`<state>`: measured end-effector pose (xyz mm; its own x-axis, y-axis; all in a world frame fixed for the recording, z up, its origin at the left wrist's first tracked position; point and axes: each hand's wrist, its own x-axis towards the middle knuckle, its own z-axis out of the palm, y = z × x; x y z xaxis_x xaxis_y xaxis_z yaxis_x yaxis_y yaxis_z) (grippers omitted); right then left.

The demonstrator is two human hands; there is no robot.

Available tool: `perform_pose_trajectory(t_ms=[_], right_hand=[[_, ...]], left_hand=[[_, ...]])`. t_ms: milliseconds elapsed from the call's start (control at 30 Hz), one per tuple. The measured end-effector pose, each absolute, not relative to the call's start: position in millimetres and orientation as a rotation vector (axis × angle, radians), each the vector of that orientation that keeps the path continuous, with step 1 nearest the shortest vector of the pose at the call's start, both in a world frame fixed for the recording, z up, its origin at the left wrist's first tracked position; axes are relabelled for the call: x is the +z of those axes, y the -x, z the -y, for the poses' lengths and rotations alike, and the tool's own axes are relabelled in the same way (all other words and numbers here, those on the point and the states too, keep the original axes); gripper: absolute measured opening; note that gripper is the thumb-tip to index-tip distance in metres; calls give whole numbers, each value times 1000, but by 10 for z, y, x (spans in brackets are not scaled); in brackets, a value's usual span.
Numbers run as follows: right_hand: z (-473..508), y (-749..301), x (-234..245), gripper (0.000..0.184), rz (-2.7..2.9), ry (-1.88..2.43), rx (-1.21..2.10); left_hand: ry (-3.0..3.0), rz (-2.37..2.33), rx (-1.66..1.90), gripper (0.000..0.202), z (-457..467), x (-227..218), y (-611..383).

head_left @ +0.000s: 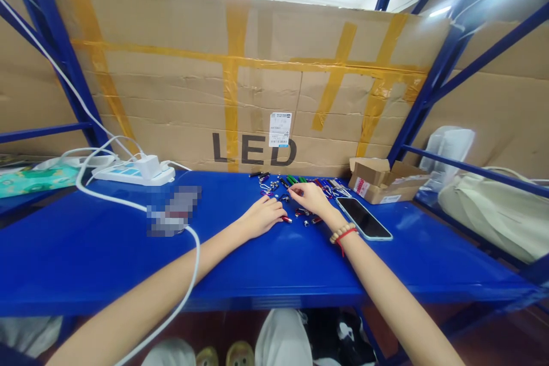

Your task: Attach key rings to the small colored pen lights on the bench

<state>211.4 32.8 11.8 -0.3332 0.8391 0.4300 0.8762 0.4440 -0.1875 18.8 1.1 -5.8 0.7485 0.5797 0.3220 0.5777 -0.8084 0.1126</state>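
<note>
My left hand point(262, 215) rests on the blue shelf point(107, 251) with its fingers curled, and a small red piece point(286, 219) lies at its fingertips. My right hand point(309, 197) hovers over a scatter of small coloured parts point(300, 183), red, green, black and metal, with its fingers bent in a pinch over them. What the pinch holds is too small to make out. A bead bracelet with a red cord point(342, 234) circles my right wrist.
A phone point(363, 218) lies screen up just right of my right hand. An open cardboard box point(380, 180) stands behind it. A white power strip point(135, 171) with cables sits at the back left. A large taped cardboard sheet point(240, 80) marked LED closes the back.
</note>
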Motion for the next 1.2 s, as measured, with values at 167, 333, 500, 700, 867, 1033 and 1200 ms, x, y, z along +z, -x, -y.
perform_pose_trajectory(t_ms=[167,333,500,700,867,1033,1200], right_hand=[[-333,-2113,113,22,2238,1413,-56],[-320,-2108,136,22,2220,1407,-63],[-312,-2072,158,20,2307,1378,-38],[-308,-2100,199,21,2347,1383,-24],[-329,-2180,180,23,2324,1405,-11],[-319,-2187,176,23,2333,1363,-24],[-296,-2228,241,24,2205,1463,-103]], left_hand=[[-2900,-1095,692,21,-77,-4,-77],[-2736,-1315,888,19,-129,54,19],[-2280,-1319,1184,27,-180,38,28],[-1622,-1062,1318,21,-236,39,-20],[-1108,-952,1239,16,-211,80,-59],[-812,-813,1178,5,-233,85,-69],[-692,-835,1278,11,-307,85,2]])
